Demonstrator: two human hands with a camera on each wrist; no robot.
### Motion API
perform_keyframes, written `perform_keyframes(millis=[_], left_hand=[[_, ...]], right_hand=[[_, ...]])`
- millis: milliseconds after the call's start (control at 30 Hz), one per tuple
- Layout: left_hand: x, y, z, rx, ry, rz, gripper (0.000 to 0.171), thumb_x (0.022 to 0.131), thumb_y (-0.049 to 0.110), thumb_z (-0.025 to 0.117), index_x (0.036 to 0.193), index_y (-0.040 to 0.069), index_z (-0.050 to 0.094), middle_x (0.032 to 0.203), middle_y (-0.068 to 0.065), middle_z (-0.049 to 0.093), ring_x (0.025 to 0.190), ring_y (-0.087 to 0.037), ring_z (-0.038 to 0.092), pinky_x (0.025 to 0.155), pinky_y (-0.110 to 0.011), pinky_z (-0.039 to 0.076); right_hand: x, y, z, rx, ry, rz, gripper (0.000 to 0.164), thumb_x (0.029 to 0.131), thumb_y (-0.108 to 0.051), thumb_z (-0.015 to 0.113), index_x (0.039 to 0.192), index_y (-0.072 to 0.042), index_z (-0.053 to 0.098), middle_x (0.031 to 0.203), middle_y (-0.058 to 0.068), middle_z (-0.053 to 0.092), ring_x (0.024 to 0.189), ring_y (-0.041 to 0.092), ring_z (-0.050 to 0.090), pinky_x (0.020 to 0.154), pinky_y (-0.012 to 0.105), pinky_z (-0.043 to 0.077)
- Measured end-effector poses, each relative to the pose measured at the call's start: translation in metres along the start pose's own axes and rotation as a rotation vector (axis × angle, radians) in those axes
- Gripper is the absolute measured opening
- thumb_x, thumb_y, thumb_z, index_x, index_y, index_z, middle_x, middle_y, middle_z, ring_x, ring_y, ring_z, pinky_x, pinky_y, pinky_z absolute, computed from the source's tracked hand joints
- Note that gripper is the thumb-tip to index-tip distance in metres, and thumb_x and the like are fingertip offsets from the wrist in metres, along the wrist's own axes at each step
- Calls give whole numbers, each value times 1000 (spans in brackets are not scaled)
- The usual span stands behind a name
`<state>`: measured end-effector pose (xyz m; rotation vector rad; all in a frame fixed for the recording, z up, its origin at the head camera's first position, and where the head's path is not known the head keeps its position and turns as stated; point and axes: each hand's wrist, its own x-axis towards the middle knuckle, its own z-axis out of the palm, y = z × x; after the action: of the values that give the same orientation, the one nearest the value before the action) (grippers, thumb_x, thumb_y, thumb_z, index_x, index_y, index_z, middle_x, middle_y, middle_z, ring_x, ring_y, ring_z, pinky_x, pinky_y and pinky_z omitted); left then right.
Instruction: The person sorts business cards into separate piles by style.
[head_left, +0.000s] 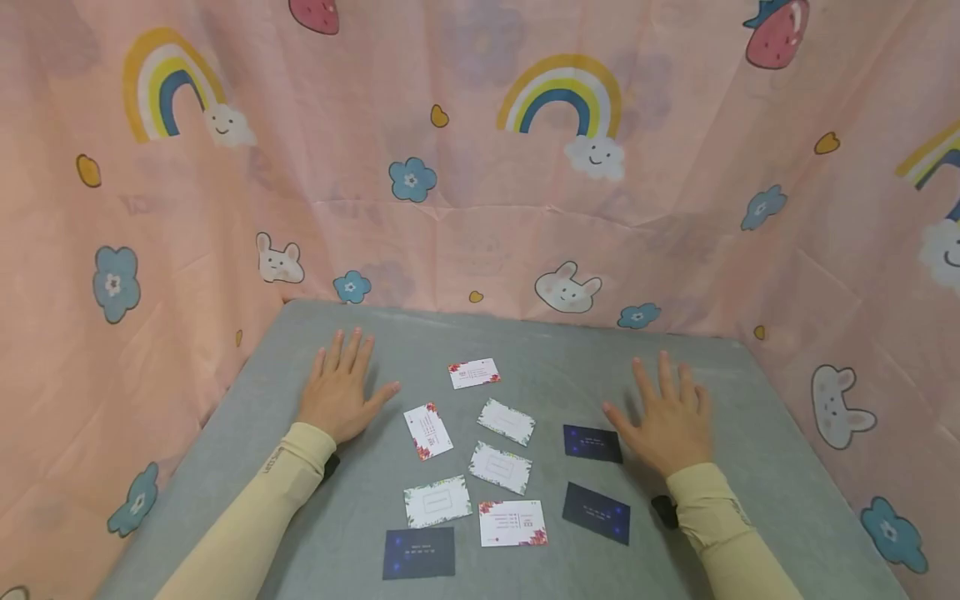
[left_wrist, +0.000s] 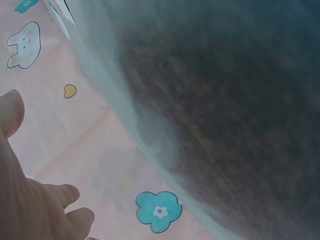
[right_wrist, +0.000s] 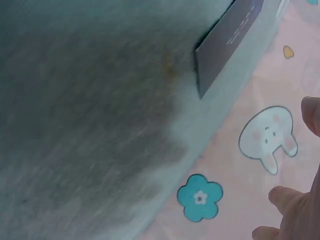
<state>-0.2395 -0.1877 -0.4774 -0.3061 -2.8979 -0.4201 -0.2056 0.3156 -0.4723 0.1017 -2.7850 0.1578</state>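
Observation:
My left hand (head_left: 339,394) is spread palm down over the left of the table, fingers straight, holding nothing. Its thumb points toward a white card with red flowers (head_left: 428,432). On the other side my right hand (head_left: 670,422) is likewise spread, its thumb tip close to a dark blue card (head_left: 593,443). Below that lies a second dark card (head_left: 596,513); a third dark card (head_left: 419,552) is at the front. White cards with green leaf borders (head_left: 500,467) lie in the middle. Other red-flowered cards are at the back (head_left: 474,373) and front (head_left: 513,523).
The grey table (head_left: 360,333) carries the scattered cards between the two hands. A pink curtain (head_left: 480,242) with rainbows, rabbits and flowers hangs behind it and along both sides. Dark wrist straps show under both cream sleeves (head_left: 247,508).

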Motion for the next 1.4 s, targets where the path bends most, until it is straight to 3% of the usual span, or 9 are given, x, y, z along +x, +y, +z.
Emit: perform_keyframes(millis=[200, 267, 400, 533, 700, 867, 1033, 1233, 1400], left_hand=[[6, 2, 2, 8, -7, 17, 96, 103, 68, 54, 172, 7, 26, 181, -17, 18, 169, -43, 9, 136, -64, 11], [12, 7, 0, 23, -29, 40, 96, 104, 68, 54, 172, 6, 26, 180, -18, 21, 169, -43, 13, 135, -64, 15], [38, 25, 1, -21, -162, 96, 98, 102, 68, 59, 170, 4, 30, 176, -18, 34, 165, -39, 29, 134, -57, 28], [72, 46, 16, -132, -314, 137, 92, 98, 58, 74, 166, 6, 41, 167, -14, 50, 157, -34, 46, 129, -51, 39], [96, 66, 44, -216, -365, 153, 84, 90, 44, 88, 158, 9, 54, 156, -10, 63, 147, -31, 58, 124, -48, 46], [101, 75, 60, -214, -360, 147, 77, 86, 38, 93, 152, 12, 62, 142, -4, 73, 132, -24, 68, 115, -43, 53], [104, 82, 56, -220, -374, 183, 70, 86, 30, 91, 148, 10, 65, 128, -5, 76, 116, -21, 69, 108, -42, 56], [105, 71, 46, -271, -419, 151, 69, 88, 20, 88, 151, 7, 62, 143, -10, 70, 132, -25, 64, 117, -44, 51], [106, 54, 35, -297, -372, 129, 68, 88, 10, 85, 151, 5, 61, 144, -13, 69, 137, -30, 63, 121, -47, 48]], right_hand=[[15, -21, 0, -3, 3, -71, 93, 96, -70, 64, 166, -13, 41, 171, 30, 35, 154, 58, 32, 118, 76, 29], [25, -33, -1, 28, -38, -124, 93, 98, -68, 64, 167, -11, 40, 170, 30, 38, 153, 56, 36, 119, 76, 31], [51, -64, -2, 188, -199, -269, 89, 101, -58, 69, 166, -6, 40, 167, 24, 47, 152, 49, 46, 123, 70, 37], [80, -96, 4, 324, -366, -318, 83, 99, -50, 76, 163, -7, 46, 164, 17, 53, 152, 41, 51, 125, 60, 42], [107, -127, 29, 333, -474, -320, 77, 96, -40, 81, 159, -7, 53, 162, 18, 56, 151, 41, 52, 125, 58, 42], [121, -145, 56, 286, -537, -359, 75, 93, -37, 85, 155, -5, 58, 154, 22, 61, 144, 42, 57, 121, 57, 46], [127, -152, 68, 236, -543, -364, 70, 89, -34, 89, 149, -7, 64, 137, 19, 65, 122, 34, 65, 108, 52, 56], [132, -165, 68, 240, -542, -368, 60, 88, -32, 90, 140, -11, 72, 134, 16, 67, 118, 31, 66, 107, 51, 56], [140, -177, 70, 261, -509, -374, 50, 88, -28, 89, 132, -8, 75, 127, 11, 71, 113, 27, 67, 106, 48, 56]])
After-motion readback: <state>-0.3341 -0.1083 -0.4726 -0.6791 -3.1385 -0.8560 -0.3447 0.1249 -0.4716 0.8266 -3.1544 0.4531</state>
